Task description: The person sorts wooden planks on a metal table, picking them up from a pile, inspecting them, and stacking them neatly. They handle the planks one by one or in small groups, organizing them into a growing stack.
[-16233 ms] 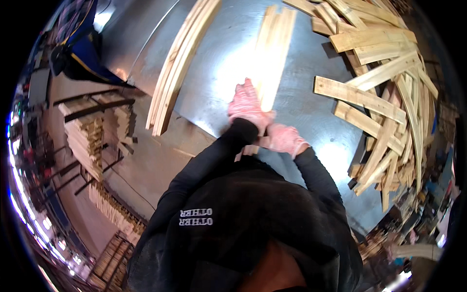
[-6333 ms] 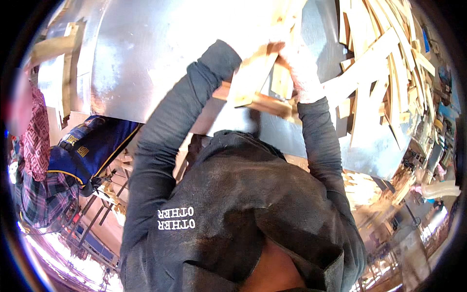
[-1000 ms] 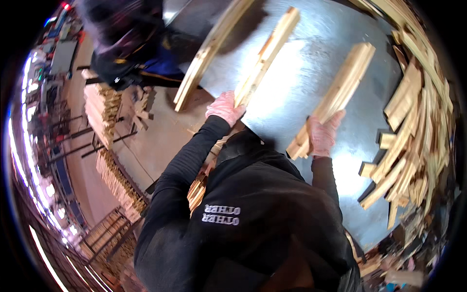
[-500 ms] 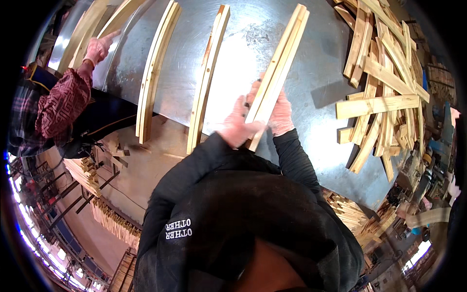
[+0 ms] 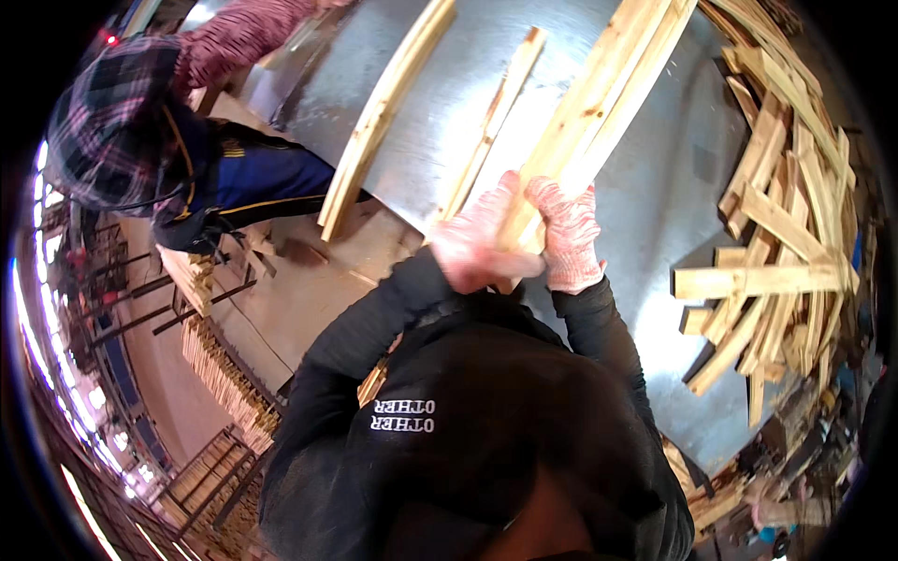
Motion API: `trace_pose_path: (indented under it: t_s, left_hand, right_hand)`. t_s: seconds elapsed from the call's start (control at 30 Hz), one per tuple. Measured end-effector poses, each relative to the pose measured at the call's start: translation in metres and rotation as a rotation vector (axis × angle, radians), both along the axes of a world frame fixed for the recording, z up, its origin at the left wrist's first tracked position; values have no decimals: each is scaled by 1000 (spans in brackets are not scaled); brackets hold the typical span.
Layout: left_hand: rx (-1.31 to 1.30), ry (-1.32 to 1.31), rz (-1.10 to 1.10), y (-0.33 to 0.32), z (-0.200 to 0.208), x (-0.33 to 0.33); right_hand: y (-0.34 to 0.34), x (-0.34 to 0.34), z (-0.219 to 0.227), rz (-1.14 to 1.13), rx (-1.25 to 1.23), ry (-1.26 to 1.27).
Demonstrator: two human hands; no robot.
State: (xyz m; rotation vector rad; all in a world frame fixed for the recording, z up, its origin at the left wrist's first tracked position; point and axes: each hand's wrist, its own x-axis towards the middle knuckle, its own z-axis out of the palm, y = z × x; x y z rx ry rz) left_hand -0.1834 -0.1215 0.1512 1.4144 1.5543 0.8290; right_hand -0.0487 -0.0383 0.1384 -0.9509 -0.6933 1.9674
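Both my hands wear pinkish-white knit gloves and hold the near end of a bundle of pale wooden strips [image 5: 599, 103]. My left hand [image 5: 479, 241] wraps the bundle's left side, and my right hand [image 5: 567, 234] grips its right side. Compared with the other strips, the bundle looks large, its far end running out at the top of the picture. Left of it, a narrow wooden strip [image 5: 494, 126] lies on the metal table [image 5: 645, 224]. Farther left lies a pair of slightly curved strips [image 5: 385, 107], their near ends jutting past the table's edge.
A jumbled pile of short wooden pieces [image 5: 758, 290] covers the table's right side. At the far left a co-worker in a plaid garment [image 5: 117, 122] leans over the table, one sleeved arm [image 5: 238, 42] reaching across. Stacked wood [image 5: 220, 374] stands on the floor at lower left.
The bundle has come up closer to the camera, with both hands still on it. My view has shifted, so the table and pile sit differently. The co-worker now leans farther over the table.
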Motion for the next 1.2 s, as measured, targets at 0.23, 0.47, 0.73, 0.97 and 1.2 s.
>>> trace_pose_path:
  t_s: [0.23, 0.47, 0.73, 0.97, 1.2]
  left_hand:
    - [-628, 893, 517, -44, -84, -187]
    - [-319, 210, 473, -91, -156, -267]
    - [-305, 613, 314, -32, -97, -204]
    - [17, 835, 354, 11, -51, -130]
    - [55, 44, -136, 117, -54, 107]
  right_hand:
    - [-28, -119, 8, 192, -57, -57]
    - [-55, -196, -50, 654, -56, -750]
    - [21, -118, -67, 847, 649, -818]
    - [129, 257, -50, -611, 98, -2132]
    - [100, 338, -82, -774, 13, -1598]
